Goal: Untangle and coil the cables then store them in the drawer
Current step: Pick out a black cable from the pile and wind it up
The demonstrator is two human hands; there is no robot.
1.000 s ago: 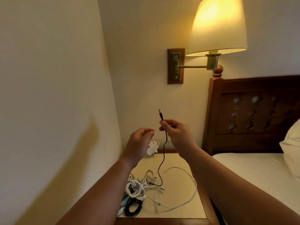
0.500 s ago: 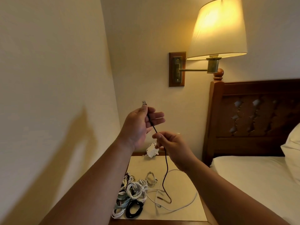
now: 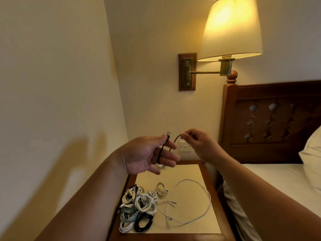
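A thin black cable (image 3: 175, 140) runs between both hands above the nightstand (image 3: 217, 211). My left hand (image 3: 147, 154) holds its plug end under the thumb, with a loop of the cable wound round the outstretched fingers. My right hand (image 3: 198, 143) pinches the cable a short way along, to the right of the left hand. On the nightstand lies a pile of coiled cables (image 3: 137, 206), white, pale blue and black, at the front left. A loose white cable (image 3: 194, 202) sprawls in a wide loop beside the pile. No drawer shows.
A lit wall lamp (image 3: 231, 28) on a brass arm hangs above the nightstand. A white wall switch (image 3: 185, 146) sits behind my hands. The wooden headboard (image 3: 271, 119) and the bed (image 3: 278, 181) with a pillow lie to the right. A wall closes the left side.
The black cable has been lifted off the nightstand and a loop of it now goes round my left fingers. My right hand rose and moved right, level with the left.
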